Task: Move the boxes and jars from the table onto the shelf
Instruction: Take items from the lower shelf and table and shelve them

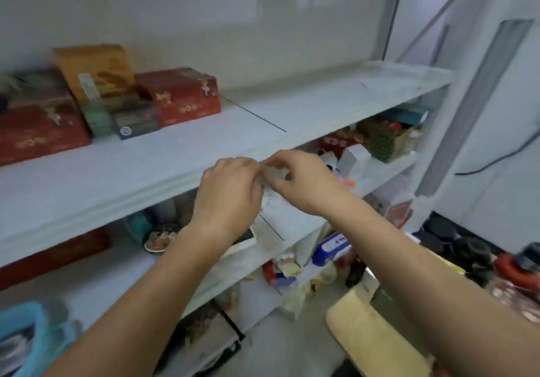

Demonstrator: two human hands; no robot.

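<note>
met at the front lip of the middle shelf [131,178], about picture centre. left hand [230,189] at nine o'clock of a small pale thing [273,173], right hand [304,180] at three o'clock of it, fingertips of each pinching it from opposite sides. too blurred to call jar or box. looks see-through, small and light, probably hard-walled and perhaps glassy, so likely slick and liable to crack if dropped on the lip. best held by the two side walls, as here, rather than by any lid, then set flat well back from the edge. bare board lying toward one o'clock. red box [181,96] and orange box [93,69] already standing on the same shelf toward ten o'clock, touching or nearly so.
</note>
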